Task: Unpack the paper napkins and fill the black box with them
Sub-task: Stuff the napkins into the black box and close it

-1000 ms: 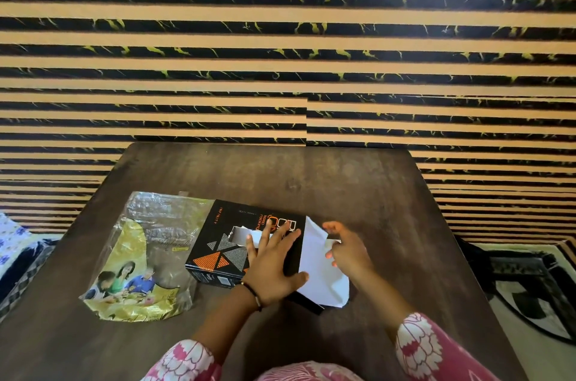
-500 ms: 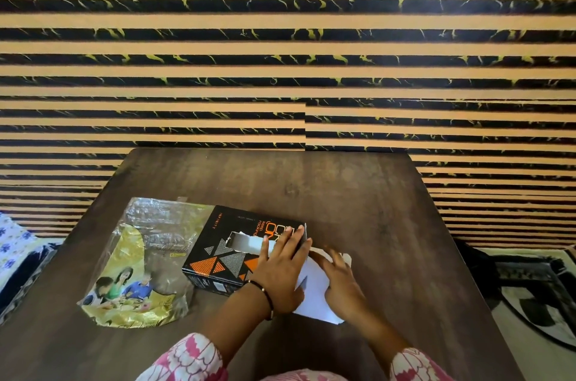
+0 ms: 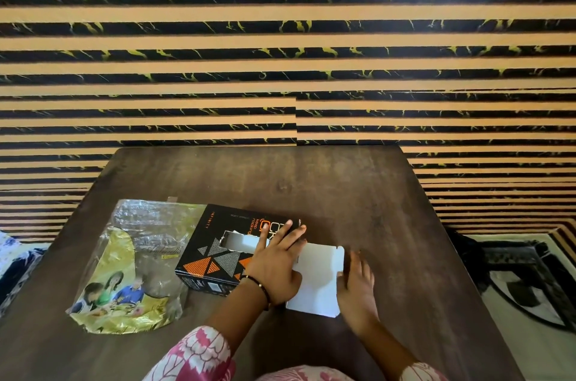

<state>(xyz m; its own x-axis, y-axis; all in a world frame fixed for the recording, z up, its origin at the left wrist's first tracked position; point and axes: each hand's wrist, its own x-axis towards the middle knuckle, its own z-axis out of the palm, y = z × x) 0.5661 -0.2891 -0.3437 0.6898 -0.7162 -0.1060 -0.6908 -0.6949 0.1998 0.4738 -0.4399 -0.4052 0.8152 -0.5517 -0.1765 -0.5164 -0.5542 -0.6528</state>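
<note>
Box contents: hidden; the black box [image 3: 232, 251] shows only white inside its torn opening.
Box right end: covered by the left hand [image 3: 276, 268].
Wrapper print: too blurred to read on the wrapper [image 3: 127, 268].

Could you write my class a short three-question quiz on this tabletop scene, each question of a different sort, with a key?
1. True or false: the left hand lies flat on top of the black box.
2. Which object lies on the table to the left of the box? A) a yellow and clear plastic napkin wrapper B) a glass jar C) a metal tray
3. Fill in the missing word: the right hand rests at the edge of the box's open white ____, spread flat on the table.

Key: 1 true; 2 A, the wrapper; 3 flap.
</note>
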